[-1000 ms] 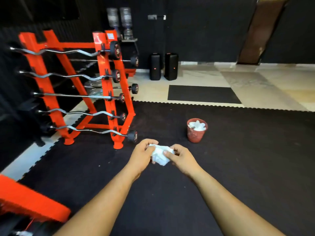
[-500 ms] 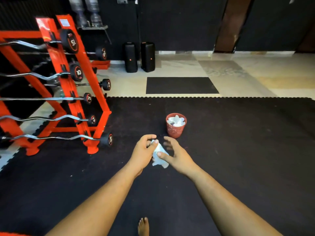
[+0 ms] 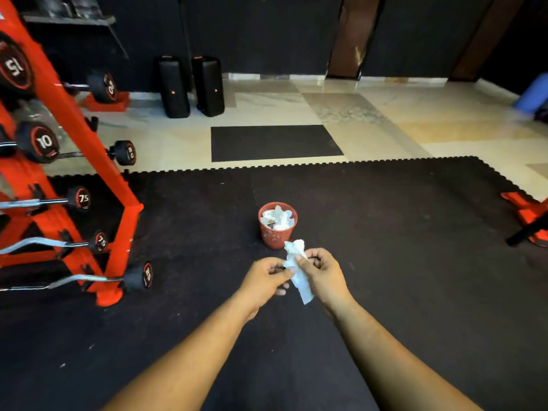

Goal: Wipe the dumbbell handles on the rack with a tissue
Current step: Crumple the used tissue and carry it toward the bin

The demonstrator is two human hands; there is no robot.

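Both hands meet over the black mat (image 3: 385,262), near and centre. The right hand (image 3: 324,275) pinches a white tissue (image 3: 298,269) between thumb and curled fingers; its crumpled top stands above the grip and a flat tail hangs below. The left hand (image 3: 264,281), fingers curled, pinches the tissue's left edge. Just beyond the hands stands a red bin (image 3: 275,234) holding crumpled white tissues. At far left the orange rack (image 3: 74,120) carries barbells with chrome handles (image 3: 35,243) and black numbered ends. Two black speakers (image 3: 189,86) stand at the far wall.
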